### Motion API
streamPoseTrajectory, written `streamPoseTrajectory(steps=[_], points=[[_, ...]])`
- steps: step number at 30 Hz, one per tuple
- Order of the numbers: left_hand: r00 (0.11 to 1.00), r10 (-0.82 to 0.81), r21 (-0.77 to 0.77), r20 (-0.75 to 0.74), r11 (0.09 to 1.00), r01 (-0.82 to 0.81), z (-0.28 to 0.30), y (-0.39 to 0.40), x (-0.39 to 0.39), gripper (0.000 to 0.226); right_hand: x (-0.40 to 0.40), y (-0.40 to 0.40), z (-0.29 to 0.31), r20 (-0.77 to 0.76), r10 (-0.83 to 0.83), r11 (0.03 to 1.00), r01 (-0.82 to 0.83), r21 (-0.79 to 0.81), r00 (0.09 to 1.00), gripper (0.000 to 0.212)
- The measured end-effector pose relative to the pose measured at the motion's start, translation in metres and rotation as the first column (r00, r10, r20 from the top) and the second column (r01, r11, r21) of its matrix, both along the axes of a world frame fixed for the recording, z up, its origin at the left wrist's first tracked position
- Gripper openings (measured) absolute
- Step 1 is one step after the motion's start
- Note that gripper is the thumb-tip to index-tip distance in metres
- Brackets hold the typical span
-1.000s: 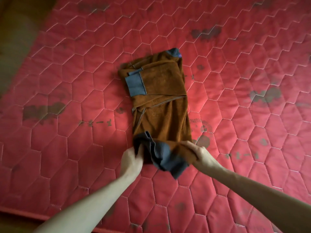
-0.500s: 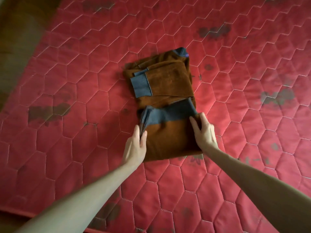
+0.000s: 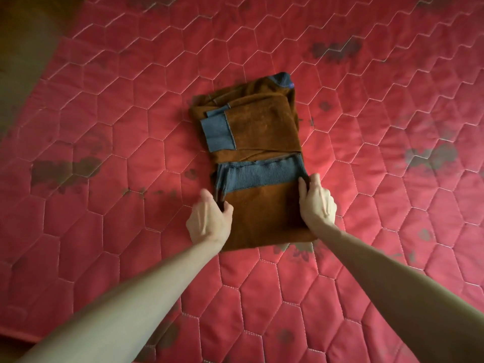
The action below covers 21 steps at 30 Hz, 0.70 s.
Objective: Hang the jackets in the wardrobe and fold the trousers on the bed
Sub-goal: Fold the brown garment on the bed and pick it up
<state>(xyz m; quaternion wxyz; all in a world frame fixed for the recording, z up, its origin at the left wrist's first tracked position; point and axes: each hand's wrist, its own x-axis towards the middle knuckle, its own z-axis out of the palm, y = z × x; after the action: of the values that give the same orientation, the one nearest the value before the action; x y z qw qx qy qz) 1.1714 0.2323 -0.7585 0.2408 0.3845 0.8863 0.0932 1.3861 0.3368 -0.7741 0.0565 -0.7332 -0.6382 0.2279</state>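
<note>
A red quilted mattress (image 3: 104, 127) fills nearly the whole view, stitched in a honeycomb of hexagons and marked with dark blotches in several places. A blurred brown strip shows beyond the mattress's upper left corner.

On the middle of the mattress lies a brown garment (image 3: 256, 142) with grey-blue ribbed trim, folded into a long, narrow bundle. Whether it is a jacket or trousers cannot be told from this view. A ribbed cuff (image 3: 218, 132) sits on the garment's left side, towards its far end. A wide ribbed band (image 3: 258, 175) runs across the garment from edge to edge, nearer the person than the cuff, with a flat brown panel between the band and the garment's near edge. A small dark ribbed corner pokes out at the garment's far right end.

The left hand (image 3: 209, 222) is at the garment's left edge, just below the band's end, its fingers curled and pinching the cloth there. The right hand (image 3: 317, 203) rests on the garment's right edge, fingers fairly straight and pointing away, their tips touching the right end of the band; it presses rather than grips. Both forearms are bare.
</note>
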Motion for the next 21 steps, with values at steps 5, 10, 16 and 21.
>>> streamPoseTrajectory(steps=[5,10,16,21], points=[[0.794,-0.515,0.198,-0.324,0.783,0.589,-0.009,0.000,0.011,0.061,0.002,0.005,-0.002,0.102,0.549,0.747,-0.542,0.385,0.829,0.050],[0.525,-0.783,0.012,-0.334,0.553,0.833,-0.033,0.000,-0.007,0.071,0.013,0.010,-0.021,0.186,0.803,0.556,-0.824,0.108,0.566,0.069],[0.451,-0.831,-0.010,-0.326,0.480,0.877,-0.038,0.010,-0.020,0.078,0.019,0.015,-0.031,0.145,0.751,0.644,-0.763,0.054,0.644,0.074],[0.309,-0.897,-0.021,-0.315,0.332,0.943,-0.030,0.009,-0.047,0.072,0.046,0.033,-0.028,0.278,0.849,0.442,-0.892,0.095,0.450,0.058]])
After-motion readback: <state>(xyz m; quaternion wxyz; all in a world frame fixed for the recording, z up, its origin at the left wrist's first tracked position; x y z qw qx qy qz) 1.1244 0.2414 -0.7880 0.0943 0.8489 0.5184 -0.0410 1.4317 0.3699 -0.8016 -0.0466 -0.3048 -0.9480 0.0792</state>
